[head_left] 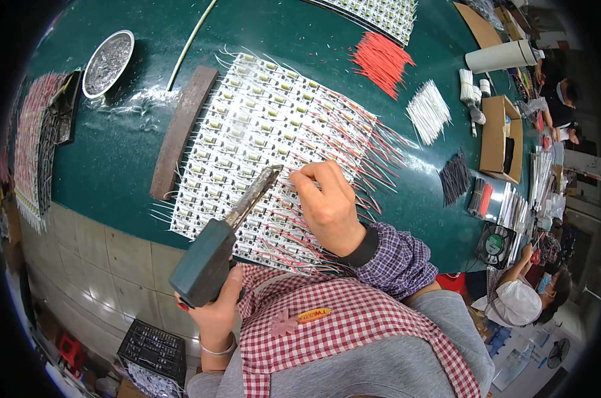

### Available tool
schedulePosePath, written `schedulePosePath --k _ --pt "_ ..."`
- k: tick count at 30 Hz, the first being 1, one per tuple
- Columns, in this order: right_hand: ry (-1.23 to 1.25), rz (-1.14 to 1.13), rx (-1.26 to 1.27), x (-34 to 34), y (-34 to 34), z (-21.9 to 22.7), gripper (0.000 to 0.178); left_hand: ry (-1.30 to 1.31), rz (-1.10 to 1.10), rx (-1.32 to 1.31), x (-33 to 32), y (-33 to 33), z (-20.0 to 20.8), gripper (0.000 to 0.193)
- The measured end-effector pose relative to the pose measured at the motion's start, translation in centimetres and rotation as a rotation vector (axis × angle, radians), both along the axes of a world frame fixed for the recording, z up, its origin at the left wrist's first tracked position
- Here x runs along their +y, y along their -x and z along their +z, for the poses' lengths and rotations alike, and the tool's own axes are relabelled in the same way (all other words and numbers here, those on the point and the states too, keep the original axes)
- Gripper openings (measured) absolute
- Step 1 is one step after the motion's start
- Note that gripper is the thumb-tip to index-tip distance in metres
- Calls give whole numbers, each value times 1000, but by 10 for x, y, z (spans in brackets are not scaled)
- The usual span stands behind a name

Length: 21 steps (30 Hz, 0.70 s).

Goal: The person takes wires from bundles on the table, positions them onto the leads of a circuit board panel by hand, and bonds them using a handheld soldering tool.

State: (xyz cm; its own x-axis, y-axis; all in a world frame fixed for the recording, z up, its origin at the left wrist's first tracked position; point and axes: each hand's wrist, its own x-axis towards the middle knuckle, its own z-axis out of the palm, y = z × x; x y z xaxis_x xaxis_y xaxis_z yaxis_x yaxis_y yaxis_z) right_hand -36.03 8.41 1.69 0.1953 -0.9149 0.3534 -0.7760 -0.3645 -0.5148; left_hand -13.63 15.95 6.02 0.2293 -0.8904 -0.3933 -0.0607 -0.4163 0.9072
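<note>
Nearby, a bowl (130,53) holds bits (106,65); left hand (217,306) grips soldering iron (206,262), right hand (330,209) pinches.

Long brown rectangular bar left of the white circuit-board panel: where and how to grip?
Probably across the narrow width of the long brown bar at mid-length, from above and its left. It lies lengthwise, so its middle should balance best. Its left edge faces bare green tabletop; wire ends from the white circuit-board panel crowd its right edge.

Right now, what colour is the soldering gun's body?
The soldering gun's body is dark green, seen best in the head view.
</note>
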Motion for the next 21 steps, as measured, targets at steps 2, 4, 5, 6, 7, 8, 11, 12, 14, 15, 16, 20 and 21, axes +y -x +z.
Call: schedulePosePath --k 2,4,5,6,7,8,11,12,14,15,16,20,21 --pt "2 -3 3 0 1 0 30 -1 43 189 -11 4 15 35" --pt "18 -24 -5 -1 -1 0 29 1 88 377 -15 4 19 41" --pt "33 -46 -11 -2 -2 0 29 26 108 457 -15 2 17 45" --pt "33 -46 -11 -2 -2 1 29 52 128 536 -15 -2 13 50" --pt "30 -45 -11 -2 -2 2 29 38 111 564 -14 -7 8 57" --pt "28 -44 -11 -2 -2 3 29 38 112 563 -12 -9 6 57" --pt "-15 -3 9 1 0 2 28 0 173 653 -10 -8 4 59" --pt "-15 -2 9 1 1 2 28 27 161 581 -10 -3 4 55" --pt "-10 -2 3 1 1 3 28 55 147 509 -8 -1 4 53" --pt "-10 -4 3 2 2 3 28 82 109 480 -7 -1 2 53" --pt "-11 -5 2 2 2 3 28 111 74 450 -6 -1 2 54" --pt "-14 -13 -6 3 2 4 29 86 92 478 -1 -3 4 55" --pt "-13 -14 -6 3 3 5 29 91 75 433 -1 -2 5 53"
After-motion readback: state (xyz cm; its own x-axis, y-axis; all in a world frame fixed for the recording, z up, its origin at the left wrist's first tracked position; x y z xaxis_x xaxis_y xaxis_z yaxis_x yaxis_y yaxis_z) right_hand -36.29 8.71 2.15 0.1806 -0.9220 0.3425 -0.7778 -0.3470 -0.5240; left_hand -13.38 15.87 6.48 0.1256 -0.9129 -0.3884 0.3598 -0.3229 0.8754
